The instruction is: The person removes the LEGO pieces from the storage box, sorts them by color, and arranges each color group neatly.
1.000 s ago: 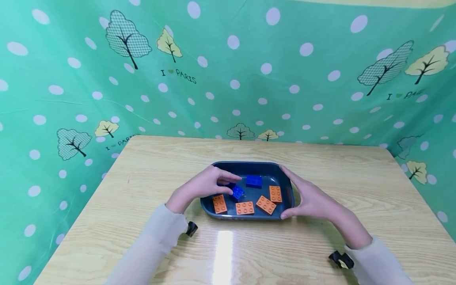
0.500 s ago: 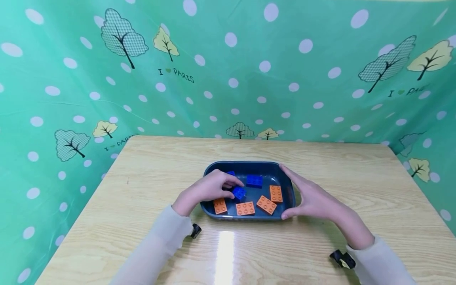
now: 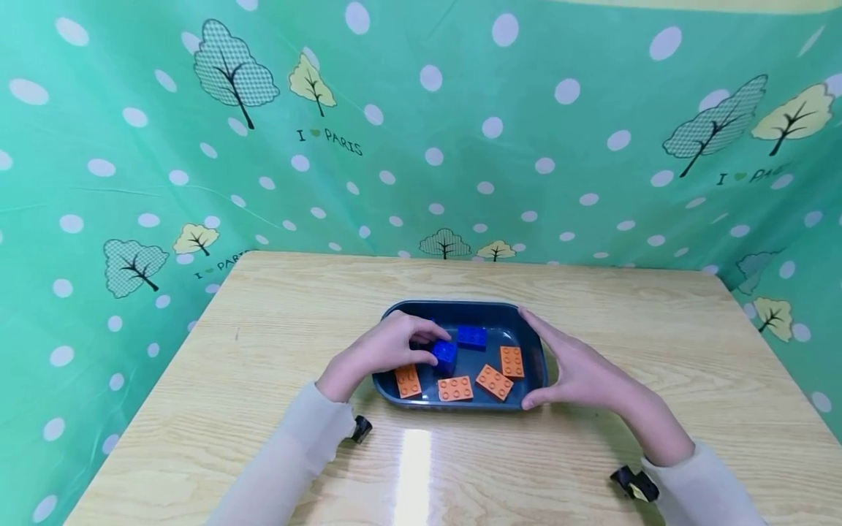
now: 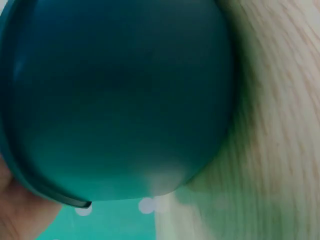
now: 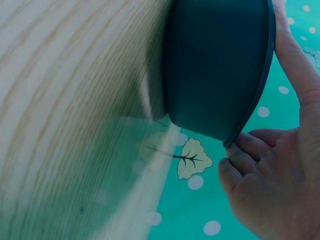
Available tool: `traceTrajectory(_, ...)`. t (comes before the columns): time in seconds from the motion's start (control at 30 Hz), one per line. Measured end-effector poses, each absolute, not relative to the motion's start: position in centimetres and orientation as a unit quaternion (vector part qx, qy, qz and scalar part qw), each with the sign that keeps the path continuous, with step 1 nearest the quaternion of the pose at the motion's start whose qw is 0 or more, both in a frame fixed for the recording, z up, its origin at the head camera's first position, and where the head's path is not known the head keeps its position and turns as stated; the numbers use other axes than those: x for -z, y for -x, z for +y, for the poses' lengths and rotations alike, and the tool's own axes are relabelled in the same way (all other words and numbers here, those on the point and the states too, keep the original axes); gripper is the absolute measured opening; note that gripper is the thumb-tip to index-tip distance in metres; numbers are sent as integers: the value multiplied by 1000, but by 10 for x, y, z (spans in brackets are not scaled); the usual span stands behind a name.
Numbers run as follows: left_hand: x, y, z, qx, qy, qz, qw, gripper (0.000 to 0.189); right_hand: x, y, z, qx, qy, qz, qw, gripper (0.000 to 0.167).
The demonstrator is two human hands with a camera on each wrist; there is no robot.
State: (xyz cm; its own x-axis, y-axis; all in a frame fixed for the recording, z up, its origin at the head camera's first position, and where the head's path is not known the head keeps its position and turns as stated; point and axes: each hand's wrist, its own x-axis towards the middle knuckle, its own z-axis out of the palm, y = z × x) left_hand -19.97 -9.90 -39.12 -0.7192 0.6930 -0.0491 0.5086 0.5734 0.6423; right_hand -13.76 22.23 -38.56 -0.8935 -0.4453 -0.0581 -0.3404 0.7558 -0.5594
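A dark blue oblong tray (image 3: 460,407) stands on the table, its outer wall (image 4: 120,100) filling much of the left wrist view. My left hand (image 3: 395,343) reaches over its left end and pinches a blue toy building brick (image 3: 445,356) between thumb and fingers. My right hand (image 3: 579,365) grips the right end, thumb at the near corner and a finger at the far one. In the right wrist view, fingers (image 5: 240,150) touch the tray's rim. Another blue brick (image 3: 471,337) lies near the back wall. A further blue bit behind my left hand is mostly hidden.
Several orange bricks lie in the tray's front half, among them a slanted one (image 3: 494,382) and one at the right (image 3: 511,361). The wooden table (image 3: 316,292) extends around the tray. A green patterned cloth (image 3: 395,131) hangs behind it.
My left hand has shifted slightly right with the blue brick, whose side now shows more. The right hand keeps its place on the tray.
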Motion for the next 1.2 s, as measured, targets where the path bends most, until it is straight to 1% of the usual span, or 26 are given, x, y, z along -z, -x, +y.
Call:
traceTrajectory(0.17, 383, 198, -103, -319, -343, 876, 114, 36, 385, 136, 223, 279, 211, 932, 95, 132)
traceTrajectory(0.33, 371, 199, -108, -328, -338, 877, 92, 35, 384, 134, 223, 278, 213, 932, 92, 132)
traceTrajectory(0.7, 350, 200, -127, -351, -335, 872, 58, 37, 384, 131, 223, 269, 222, 934, 80, 132)
traceTrajectory(1.03, 332, 204, -144, -350, -312, 882, 32, 38, 383, 131, 224, 269, 207, 936, 96, 131)
traceTrajectory(1.2, 327, 206, -154, -352, -296, 888, 20, 38, 383, 131, 224, 272, 211, 934, 94, 131)
